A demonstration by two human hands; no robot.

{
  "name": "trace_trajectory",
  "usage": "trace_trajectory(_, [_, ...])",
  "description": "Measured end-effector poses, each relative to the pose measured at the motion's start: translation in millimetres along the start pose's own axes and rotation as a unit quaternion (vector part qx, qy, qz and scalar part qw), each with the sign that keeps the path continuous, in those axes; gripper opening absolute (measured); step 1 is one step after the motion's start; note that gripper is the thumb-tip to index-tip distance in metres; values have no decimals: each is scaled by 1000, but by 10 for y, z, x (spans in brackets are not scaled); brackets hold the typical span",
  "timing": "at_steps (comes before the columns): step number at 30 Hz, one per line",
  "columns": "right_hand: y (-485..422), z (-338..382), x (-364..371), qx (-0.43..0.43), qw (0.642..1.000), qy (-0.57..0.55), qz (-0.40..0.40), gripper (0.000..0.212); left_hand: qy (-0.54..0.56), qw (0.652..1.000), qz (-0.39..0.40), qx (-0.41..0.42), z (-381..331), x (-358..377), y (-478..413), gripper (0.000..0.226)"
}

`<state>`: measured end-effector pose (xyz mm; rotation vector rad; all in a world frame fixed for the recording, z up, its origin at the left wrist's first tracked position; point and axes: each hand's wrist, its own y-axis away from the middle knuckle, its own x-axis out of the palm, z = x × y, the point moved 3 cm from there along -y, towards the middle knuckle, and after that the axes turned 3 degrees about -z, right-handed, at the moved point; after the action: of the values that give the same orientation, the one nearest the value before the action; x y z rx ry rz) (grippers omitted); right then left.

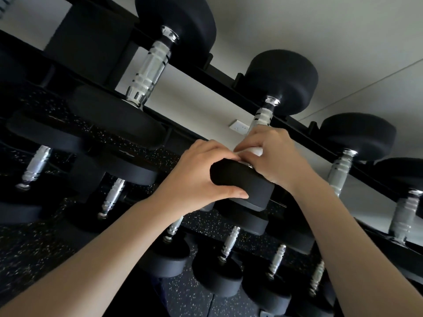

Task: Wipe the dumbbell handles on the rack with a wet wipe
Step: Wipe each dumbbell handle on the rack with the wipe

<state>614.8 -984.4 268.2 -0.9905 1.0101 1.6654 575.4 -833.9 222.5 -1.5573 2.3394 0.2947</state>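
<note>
Both hands are clamped on one dumbbell (281, 83). The left hand (201, 177) curls over its near head (242, 181), thumb underneath. The right hand (274, 156) wraps the handle (263, 116), a white wipe (255, 151) bunched under its fingers.

Filling the view is the rack (217, 74), its black rails running from upper left to lower right, with a lower tier (229, 243) beneath over speckled floor (201, 296). Dumbbells lie across the rails with their heads resting there and their handles bridging the gap, so each handle can be reached all round. The held dumbbell sits on the upper tier between a left neighbour (148, 69) and a right neighbour (341, 170), well apart from both.

Gripping the head looks meant to steady the dumbbell, or to turn it, so it does not roll while the other hand rubs. Only the handle's far end shows above the right knuckles; the hand hides the rest. The wipe peeps out as a small fold by the thumb, close to the near head, so the wiping is probably at that end.
</note>
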Motion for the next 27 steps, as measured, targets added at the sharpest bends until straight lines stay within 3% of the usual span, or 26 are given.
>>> trace_trajectory(6, [-118,16,36,-37,996,81,10,9,19,1000,13,-5,22,-5,-6,53])
trace_trajectory(13, [-356,-133,-138,26,984,95,-151,13,20,1000,13,10,76,16,-15,62])
trace_trajectory(20, [-433,-73,-92,65,945,153,-283,14,13,1000,7,25,102,29,-10,57])
trace_trajectory(23, [-458,-18,-101,100,941,172,-275,18,10,1000,7,29,110,35,-10,55])
trace_trajectory(27, [-507,40,-71,120,959,218,-133,19,13,999,4,32,116,40,-21,56])
